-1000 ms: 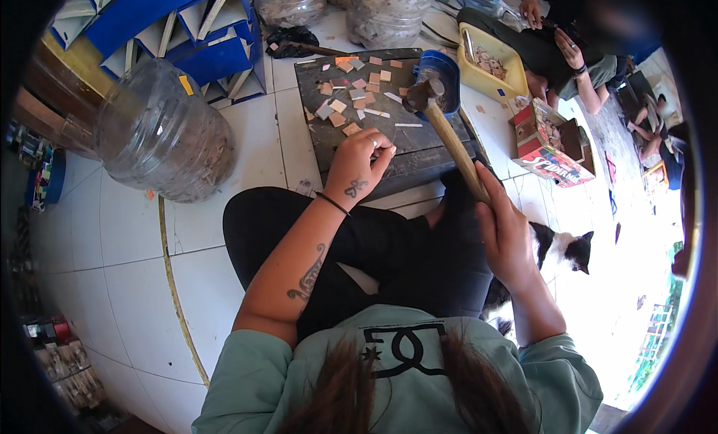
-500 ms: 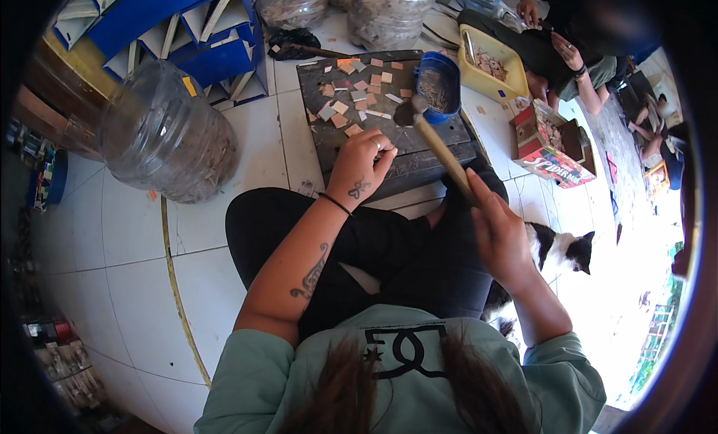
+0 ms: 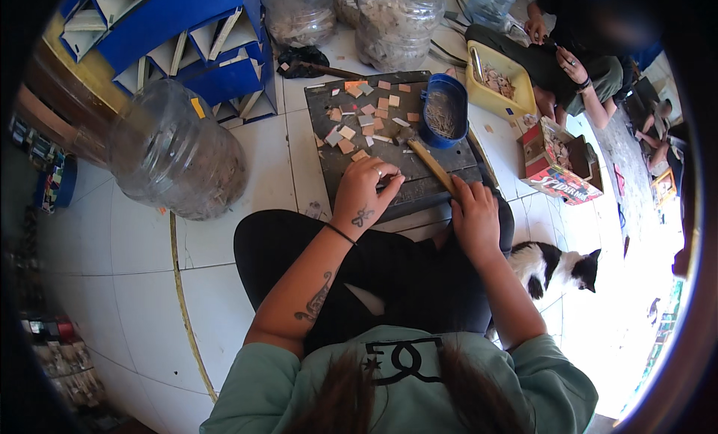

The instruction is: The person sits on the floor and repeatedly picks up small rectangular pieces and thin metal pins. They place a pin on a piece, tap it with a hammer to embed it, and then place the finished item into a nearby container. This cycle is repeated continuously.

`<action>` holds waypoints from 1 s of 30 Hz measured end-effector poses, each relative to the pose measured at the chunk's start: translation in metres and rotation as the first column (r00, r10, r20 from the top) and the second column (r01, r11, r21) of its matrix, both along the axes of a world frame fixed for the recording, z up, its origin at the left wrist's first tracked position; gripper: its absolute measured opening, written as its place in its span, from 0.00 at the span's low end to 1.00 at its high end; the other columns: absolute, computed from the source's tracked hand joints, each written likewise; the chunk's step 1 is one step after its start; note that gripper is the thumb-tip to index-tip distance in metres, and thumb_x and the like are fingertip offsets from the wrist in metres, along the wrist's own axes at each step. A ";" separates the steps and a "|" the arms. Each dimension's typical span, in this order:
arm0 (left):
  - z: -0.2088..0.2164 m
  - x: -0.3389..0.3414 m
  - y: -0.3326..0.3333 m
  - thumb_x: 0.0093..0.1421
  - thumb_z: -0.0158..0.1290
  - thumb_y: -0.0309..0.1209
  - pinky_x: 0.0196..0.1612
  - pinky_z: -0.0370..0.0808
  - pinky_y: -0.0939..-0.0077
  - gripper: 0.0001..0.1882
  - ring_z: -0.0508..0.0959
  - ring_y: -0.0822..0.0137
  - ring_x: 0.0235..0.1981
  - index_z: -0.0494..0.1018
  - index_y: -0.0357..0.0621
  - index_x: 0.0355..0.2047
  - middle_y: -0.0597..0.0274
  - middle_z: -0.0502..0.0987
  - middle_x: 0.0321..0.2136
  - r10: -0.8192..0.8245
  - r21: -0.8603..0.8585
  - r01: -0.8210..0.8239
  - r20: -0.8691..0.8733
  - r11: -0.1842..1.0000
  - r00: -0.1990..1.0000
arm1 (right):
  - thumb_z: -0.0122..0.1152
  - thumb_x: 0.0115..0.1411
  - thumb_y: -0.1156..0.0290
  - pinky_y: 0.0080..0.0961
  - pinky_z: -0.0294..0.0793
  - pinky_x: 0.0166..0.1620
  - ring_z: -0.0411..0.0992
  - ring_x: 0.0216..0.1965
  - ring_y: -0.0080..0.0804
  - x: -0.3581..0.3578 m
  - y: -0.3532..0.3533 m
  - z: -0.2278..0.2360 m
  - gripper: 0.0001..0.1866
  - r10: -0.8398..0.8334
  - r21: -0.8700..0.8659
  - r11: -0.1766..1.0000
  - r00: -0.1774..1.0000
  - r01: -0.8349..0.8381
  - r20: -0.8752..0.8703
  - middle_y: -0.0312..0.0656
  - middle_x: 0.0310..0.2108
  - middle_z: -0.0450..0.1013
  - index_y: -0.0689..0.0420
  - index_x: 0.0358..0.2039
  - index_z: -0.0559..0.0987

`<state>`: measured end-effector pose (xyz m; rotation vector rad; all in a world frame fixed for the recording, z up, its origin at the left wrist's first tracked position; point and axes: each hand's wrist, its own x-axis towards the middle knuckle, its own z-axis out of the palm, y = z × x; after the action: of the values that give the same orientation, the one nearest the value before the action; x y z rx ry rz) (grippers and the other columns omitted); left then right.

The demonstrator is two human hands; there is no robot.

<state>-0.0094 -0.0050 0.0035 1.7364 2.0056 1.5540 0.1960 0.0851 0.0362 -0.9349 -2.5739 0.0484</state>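
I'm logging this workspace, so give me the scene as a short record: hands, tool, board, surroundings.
Left hand: over the board, fingers curled; anything pinched is hidden
Right hand: holding the hammer by its handle
Hammer: head low, near the blue tub
Board: small tiles scattered toward the far side
Right of board: yellow tub, carton
Left of board: clear jar
Floor, person's right: cat
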 end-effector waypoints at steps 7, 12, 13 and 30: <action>0.017 0.020 -0.009 0.51 0.61 0.27 0.37 0.69 0.64 0.05 0.75 0.58 0.30 0.75 0.43 0.26 0.62 0.74 0.24 -0.038 0.047 0.043 -0.113 0.998 0.993 | 0.68 0.53 0.73 0.30 0.73 0.38 0.74 0.33 0.39 -0.036 -0.004 0.030 0.13 0.137 -0.323 0.897 0.884 -0.302 -0.447 0.45 0.30 0.74 0.60 0.40 0.79; 0.032 0.017 -0.020 0.51 0.60 0.27 0.37 0.68 0.64 0.07 0.74 0.58 0.30 0.74 0.42 0.29 0.62 0.73 0.25 0.020 0.078 -0.008 -0.155 0.997 0.988 | 0.66 0.56 0.77 0.22 0.72 0.32 0.74 0.27 0.24 -0.055 -0.008 0.030 0.04 -0.020 -0.526 0.761 0.796 -0.380 -0.605 0.42 0.25 0.76 0.64 0.31 0.81; 0.032 0.019 -0.020 0.52 0.60 0.27 0.37 0.68 0.63 0.07 0.74 0.57 0.30 0.74 0.42 0.30 0.62 0.73 0.25 0.038 0.109 -0.025 -0.121 0.994 0.992 | 0.66 0.57 0.77 0.21 0.72 0.32 0.74 0.27 0.22 -0.057 -0.009 0.029 0.04 -0.026 -0.532 0.731 0.761 -0.428 -0.648 0.42 0.26 0.76 0.64 0.31 0.81; 0.019 0.025 -0.024 0.67 0.45 0.28 0.34 0.70 0.66 0.11 0.74 0.56 0.27 0.71 0.39 0.26 0.56 0.73 0.22 -0.221 0.013 0.222 0.161 0.975 0.962 | 0.61 0.61 0.76 0.17 0.68 0.38 0.70 0.32 0.19 -0.044 -0.005 0.049 0.05 -0.076 -0.760 0.449 0.827 -0.470 -0.557 0.36 0.29 0.74 0.65 0.31 0.79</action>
<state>0.0158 -0.0286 0.0223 1.7029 1.6756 1.5587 0.1515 0.0801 0.0851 -0.7008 -1.9825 1.6404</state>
